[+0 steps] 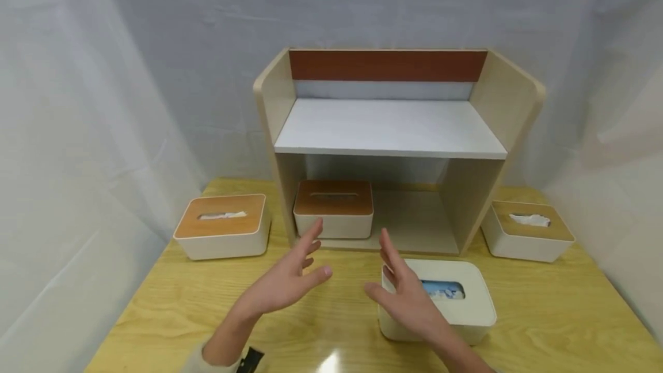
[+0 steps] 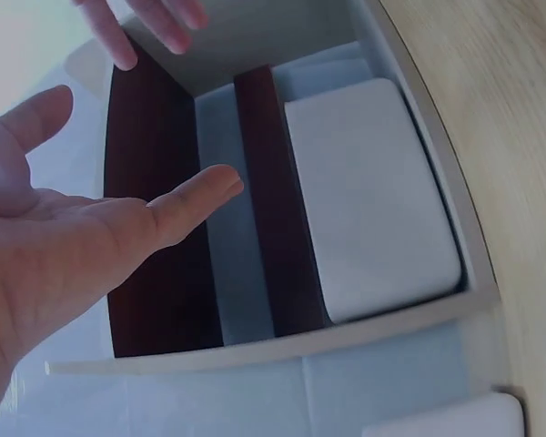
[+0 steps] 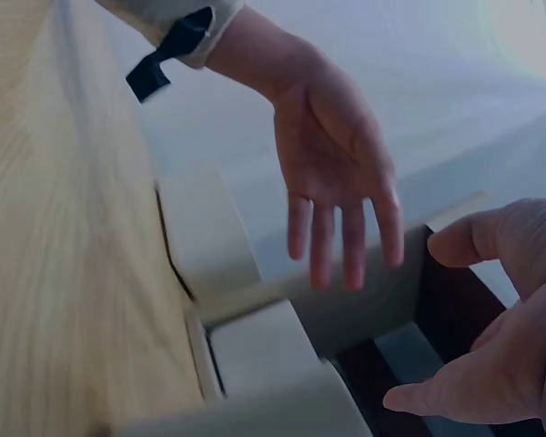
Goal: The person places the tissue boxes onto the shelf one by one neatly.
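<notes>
Both hands hover empty above the table before a small two-tier shelf (image 1: 388,128), palms facing each other with a gap between. My left hand (image 1: 282,285) has its fingers extended and thumb apart, nearest the tissue box with a brown wood lid (image 1: 335,227) on the shelf's lower left. My right hand (image 1: 409,302), fingers likewise straight, overlaps the left part of an all-white tissue box (image 1: 473,309) in the head view. Through that box's slot a blue and white pack shows. In the right wrist view the left hand (image 3: 332,150) faces the right hand (image 3: 500,355).
A tissue box with an orange-brown lid (image 1: 228,224) stands left of the shelf, and another with a tan lid (image 1: 528,232) stands right of it. White tissue pokes out of both. The wooden table (image 1: 171,315) is bordered by pale hanging cloth (image 1: 207,27).
</notes>
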Tool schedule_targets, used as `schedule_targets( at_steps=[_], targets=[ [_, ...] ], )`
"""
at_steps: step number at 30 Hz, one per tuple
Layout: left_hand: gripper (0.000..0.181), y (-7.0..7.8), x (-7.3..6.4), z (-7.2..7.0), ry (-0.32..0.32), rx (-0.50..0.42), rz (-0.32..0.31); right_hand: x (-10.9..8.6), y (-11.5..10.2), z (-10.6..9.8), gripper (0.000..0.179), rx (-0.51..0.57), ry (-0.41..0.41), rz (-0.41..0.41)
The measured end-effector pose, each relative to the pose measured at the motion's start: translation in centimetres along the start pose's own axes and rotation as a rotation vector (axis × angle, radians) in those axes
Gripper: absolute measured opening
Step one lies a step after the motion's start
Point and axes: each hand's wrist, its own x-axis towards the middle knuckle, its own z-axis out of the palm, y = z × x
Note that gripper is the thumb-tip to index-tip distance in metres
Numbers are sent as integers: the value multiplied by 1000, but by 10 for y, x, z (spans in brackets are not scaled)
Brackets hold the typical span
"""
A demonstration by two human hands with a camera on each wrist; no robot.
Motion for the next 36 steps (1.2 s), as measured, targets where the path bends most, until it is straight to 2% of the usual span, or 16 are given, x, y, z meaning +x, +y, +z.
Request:
schedule_targets(
  at_steps=[4,7,10,13,19,22,24,27,32,36],
  targets=[
    [91,6,4,9,-29,23,30,-11,4,-30,91,-84,-36,-69],
    [95,7,8,18,-53,73,34,-19,8,-51,90,-143,-47,-108],
    [99,7,12,25,-96,147,21,-24,13,-71,91,-204,-44,-124],
    [102,8,16,27,-127,204,14,-22,16,-91,90,-294,-75,-101],
    [106,12,26,29,-174,206,25,-15,20,-127,93,-502,-259,-76],
    [111,10,28,37,-224,227,22,-16,19,-138,99,-596,-329,-123],
    [113,8,29,40,-246,256,16,-18,18,-142,104,-656,-338,-152],
    [116,5,30,45,-268,268,3,-22,17,-147,109,-688,-338,-164],
    [117,2,28,52,-302,271,-28,-24,23,-155,113,-707,-346,-150],
    [118,-1,28,57,-338,288,-23,-21,31,-166,116,-720,-338,-117]
  ],
)
